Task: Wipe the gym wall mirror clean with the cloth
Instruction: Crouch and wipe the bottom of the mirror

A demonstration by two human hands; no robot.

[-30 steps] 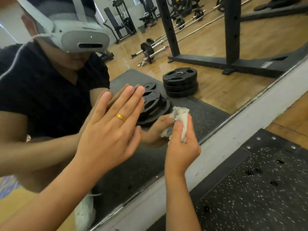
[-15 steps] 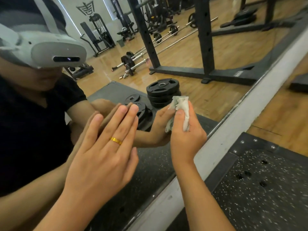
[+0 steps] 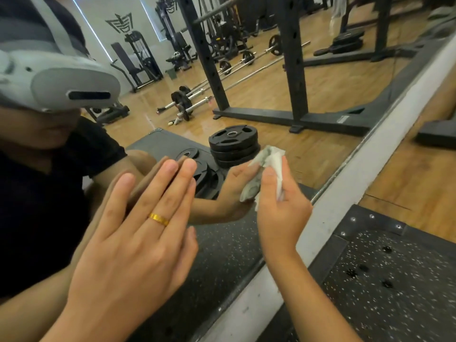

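Left hand (image 3: 128, 243): fingers straight and together, laid flat against the mirror (image 3: 320, 90), fingertips meeting their reflection. Gold ring (image 3: 158, 219) on one finger.

Right hand (image 3: 278, 208): fingers curled round a bunched white cloth (image 3: 274, 161), pressing it to the glass close to the mirror's lower edge, right of the left hand. Hands apart.

White sill (image 3: 345, 193) runs along the mirror's lower edge; speckled black rubber mat (image 3: 394, 280) lies below it.

In the reflection: stacked weight plates (image 3: 233, 144) just behind the cloth, and a grey headset (image 3: 61, 82) at the upper left.

No legible text, rack label (image 3: 343, 118) unreadable
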